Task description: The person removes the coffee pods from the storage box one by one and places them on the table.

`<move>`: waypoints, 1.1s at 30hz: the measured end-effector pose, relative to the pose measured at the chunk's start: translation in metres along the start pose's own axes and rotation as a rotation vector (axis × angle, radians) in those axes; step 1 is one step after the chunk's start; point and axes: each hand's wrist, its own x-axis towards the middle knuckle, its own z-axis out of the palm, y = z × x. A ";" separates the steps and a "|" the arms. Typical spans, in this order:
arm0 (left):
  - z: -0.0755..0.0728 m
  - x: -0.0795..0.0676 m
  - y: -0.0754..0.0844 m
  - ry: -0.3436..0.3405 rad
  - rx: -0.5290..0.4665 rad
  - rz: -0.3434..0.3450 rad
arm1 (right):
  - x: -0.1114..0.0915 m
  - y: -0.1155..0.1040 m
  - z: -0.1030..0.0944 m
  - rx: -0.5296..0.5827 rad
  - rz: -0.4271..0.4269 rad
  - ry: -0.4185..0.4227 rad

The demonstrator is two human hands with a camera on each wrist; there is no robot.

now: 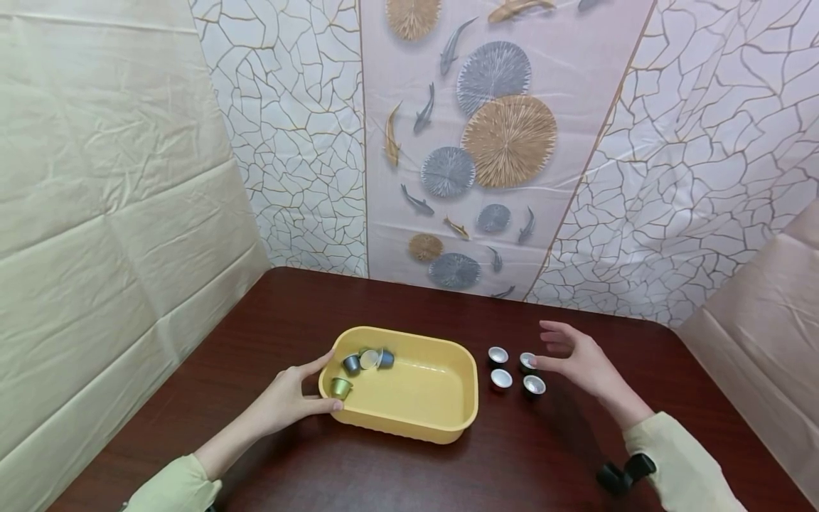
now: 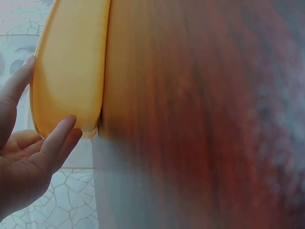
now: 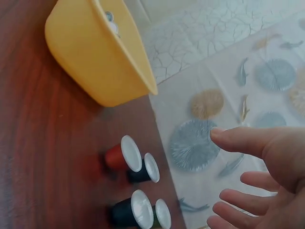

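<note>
My left hand (image 1: 286, 402) holds the left end of a yellow plastic tray (image 1: 409, 425), fingers and thumb spread along its rim. In the left wrist view the hand (image 2: 33, 157) is against the tray's end wall (image 2: 71, 71). Inside the tray lie several coffee capsules, among them a green capsule (image 1: 341, 388) and a blue capsule (image 1: 387, 358). My right hand (image 1: 579, 361) hovers with loose fingers, holding nothing, over several capsules standing lid up. The right wrist view shows a red capsule (image 3: 116, 157) and a black capsule (image 3: 125, 213) below that hand (image 3: 267, 186).
The dark brown table (image 1: 288, 299) reaches back to a patterned cloth backdrop (image 1: 448, 213). Pale cloth walls (image 1: 115, 249) rise on both sides. Standing capsules lie close to the tray's right end. A black strap piece (image 1: 623, 476) is at the right sleeve.
</note>
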 end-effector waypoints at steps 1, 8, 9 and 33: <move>0.000 0.000 0.001 -0.001 -0.003 -0.001 | 0.002 -0.003 -0.001 -0.002 -0.006 -0.003; -0.002 0.000 0.003 -0.012 -0.012 -0.016 | 0.014 -0.022 0.001 -0.002 -0.036 -0.041; -0.002 0.000 0.003 -0.014 -0.010 -0.012 | 0.016 -0.024 0.002 -0.002 -0.036 -0.045; -0.001 0.000 0.001 -0.004 0.006 -0.013 | 0.056 -0.075 0.062 -0.062 -0.320 -0.351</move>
